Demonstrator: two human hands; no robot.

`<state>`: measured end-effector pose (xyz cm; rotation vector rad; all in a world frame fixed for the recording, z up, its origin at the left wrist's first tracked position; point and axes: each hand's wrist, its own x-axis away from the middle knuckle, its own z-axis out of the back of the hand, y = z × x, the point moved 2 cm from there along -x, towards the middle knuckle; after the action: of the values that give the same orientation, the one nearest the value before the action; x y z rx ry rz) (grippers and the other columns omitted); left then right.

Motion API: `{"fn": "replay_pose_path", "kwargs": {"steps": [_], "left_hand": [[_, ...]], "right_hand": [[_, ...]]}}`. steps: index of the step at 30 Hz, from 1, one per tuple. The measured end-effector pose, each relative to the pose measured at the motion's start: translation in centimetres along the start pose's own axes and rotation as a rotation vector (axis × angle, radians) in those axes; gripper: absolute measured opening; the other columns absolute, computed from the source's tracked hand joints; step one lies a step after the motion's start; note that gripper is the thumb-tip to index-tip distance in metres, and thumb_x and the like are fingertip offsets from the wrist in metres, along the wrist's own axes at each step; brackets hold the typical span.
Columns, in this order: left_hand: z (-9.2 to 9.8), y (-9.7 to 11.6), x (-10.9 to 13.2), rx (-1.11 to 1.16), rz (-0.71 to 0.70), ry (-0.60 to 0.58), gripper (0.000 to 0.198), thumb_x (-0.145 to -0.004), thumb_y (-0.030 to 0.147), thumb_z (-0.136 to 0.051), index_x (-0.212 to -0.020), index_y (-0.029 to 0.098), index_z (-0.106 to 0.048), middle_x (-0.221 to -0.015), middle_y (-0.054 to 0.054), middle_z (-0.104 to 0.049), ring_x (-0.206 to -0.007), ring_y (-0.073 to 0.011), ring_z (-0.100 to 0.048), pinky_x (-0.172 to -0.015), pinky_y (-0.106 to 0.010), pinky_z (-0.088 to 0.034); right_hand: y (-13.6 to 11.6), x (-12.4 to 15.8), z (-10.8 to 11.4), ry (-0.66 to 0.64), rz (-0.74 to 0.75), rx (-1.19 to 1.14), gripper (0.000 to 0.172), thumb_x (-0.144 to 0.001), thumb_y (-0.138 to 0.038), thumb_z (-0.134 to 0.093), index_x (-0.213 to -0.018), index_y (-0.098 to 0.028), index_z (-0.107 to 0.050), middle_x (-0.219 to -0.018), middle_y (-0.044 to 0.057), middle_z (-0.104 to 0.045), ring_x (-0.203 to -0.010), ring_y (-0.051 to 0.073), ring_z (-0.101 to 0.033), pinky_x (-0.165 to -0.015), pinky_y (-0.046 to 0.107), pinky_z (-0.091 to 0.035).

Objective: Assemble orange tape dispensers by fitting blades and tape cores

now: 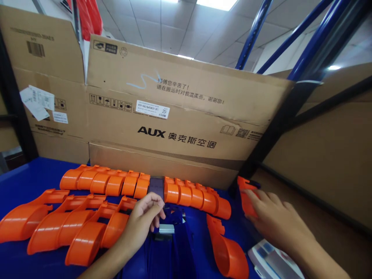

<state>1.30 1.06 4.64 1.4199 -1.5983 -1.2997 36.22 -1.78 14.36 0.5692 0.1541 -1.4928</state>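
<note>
My right hand (279, 217) reaches to the right side, its fingers on an orange plastic part (246, 197) beside the black post. Near the middle, my left hand (147, 217) is raised with curled fingers; whether anything small is between them is hidden. Below its fingertips lies a silver metal piece (166, 229) on a dark blue fixture (171, 255). Another orange part (229, 252) with a round loop lies between the fixture and my right forearm. A row of orange parts (200, 195) stands behind the fixture.
More orange parts (87, 240) lie in rows on the left of the blue surface (17, 174). A white and blue device (273, 257) sits at the lower right. Cardboard panels (186, 116) stand at the back, with a black post (261, 143) on the right.
</note>
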Motion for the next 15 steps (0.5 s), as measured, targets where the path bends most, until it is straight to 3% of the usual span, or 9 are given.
{"fn": "replay_pose_path", "kwargs": {"steps": [3, 7, 9, 11, 15], "left_hand": [[0.0, 0.0, 0.0, 0.010, -0.014, 0.008, 0.027, -0.086, 0.048, -0.069, -0.085, 0.020, -0.065, -0.068, -0.001, -0.066, -0.049, -0.0108, -0.051, -0.043, -0.020, -0.035], [0.1, 0.3, 0.0, 0.015, -0.078, 0.030, 0.026, -0.086, 0.043, -0.072, -0.097, 0.020, -0.072, -0.084, -0.007, -0.074, -0.072, -0.0184, -0.066, -0.058, -0.025, -0.049], [0.2, 0.5, 0.0, 0.026, -0.091, 0.036, 0.033, -0.086, 0.041, -0.073, -0.112, 0.021, -0.073, -0.106, -0.011, -0.076, -0.096, -0.0242, -0.069, -0.076, -0.030, -0.054], [0.3, 0.4, 0.0, 0.071, -0.080, 0.047, 0.040, -0.087, 0.041, -0.073, -0.123, 0.024, -0.071, -0.125, -0.011, -0.073, -0.116, -0.0266, -0.065, -0.095, -0.034, -0.051], [0.5, -0.1, 0.1, 0.274, -0.018, 0.121, 0.043, -0.085, 0.043, -0.076, -0.124, 0.025, -0.071, -0.129, -0.008, -0.072, -0.123, -0.0272, -0.062, -0.105, -0.037, -0.046]], "right_hand": [[-2.2, -0.1, 3.4, 0.082, 0.046, 0.077, 0.039, -0.086, -0.028, -0.053, -0.123, -0.021, -0.062, -0.129, 0.023, -0.063, -0.117, 0.048, -0.056, -0.082, 0.061, -0.047], [-7.3, 0.3, 6.4, 0.162, 0.155, -0.127, 0.044, -0.088, -0.039, -0.060, -0.130, -0.025, -0.058, -0.143, 0.015, -0.056, -0.128, 0.045, -0.049, -0.095, 0.060, -0.047], [-10.4, 0.8, 6.9, 0.196, 0.285, -0.271, 0.046, -0.090, -0.039, -0.062, -0.135, -0.026, -0.055, -0.144, 0.014, -0.055, -0.132, 0.042, -0.048, -0.103, 0.061, -0.044], [-13.5, 1.4, 6.9, 0.202, 0.403, -0.386, 0.050, -0.091, -0.036, -0.063, -0.139, -0.026, -0.052, -0.146, 0.014, -0.054, -0.133, 0.041, -0.048, -0.103, 0.062, -0.046], [-18.1, 2.1, 6.7, 0.119, 0.520, -0.505, 0.058, -0.087, -0.028, -0.069, -0.142, -0.023, -0.050, -0.149, 0.016, -0.053, -0.135, 0.040, -0.049, -0.105, 0.062, -0.049]]}}
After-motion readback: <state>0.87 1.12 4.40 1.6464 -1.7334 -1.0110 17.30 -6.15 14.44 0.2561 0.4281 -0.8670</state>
